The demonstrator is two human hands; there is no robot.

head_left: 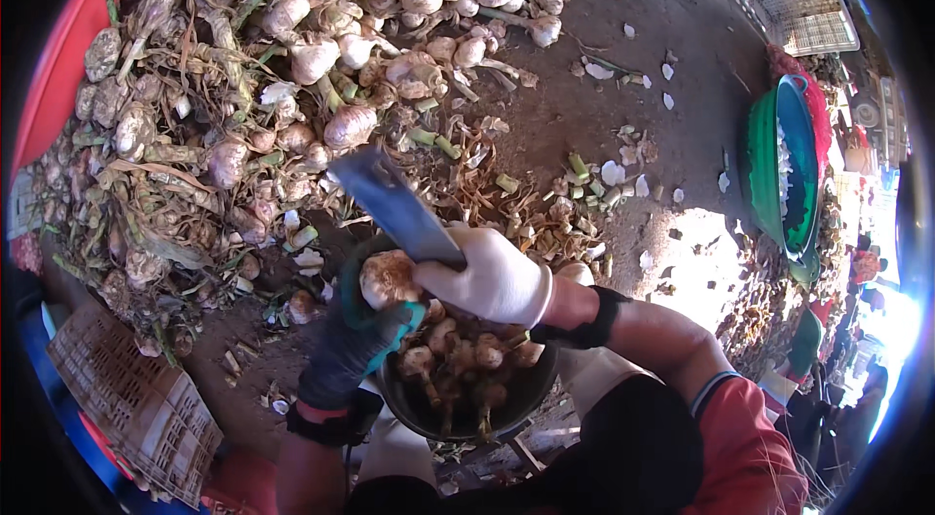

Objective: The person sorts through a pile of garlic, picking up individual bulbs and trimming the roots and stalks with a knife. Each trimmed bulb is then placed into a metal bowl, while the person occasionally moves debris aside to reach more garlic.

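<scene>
My left hand, in a dark glove with green on it, is closed around a garlic bulb streaked with brown. My right hand, in a white glove, grips a knife with a broad flat blade. The blade points up and left, over the bulb's far side; its handle is hidden in the fist. Beneath both hands, between my legs, a dark round bowl holds several garlic bulbs with short stems.
A large heap of garlic with dry stalks fills the far left. Cut stems and peelings litter the ground. Plastic crates stand at near left and far right. A green tub leans on the right, with white pieces inside.
</scene>
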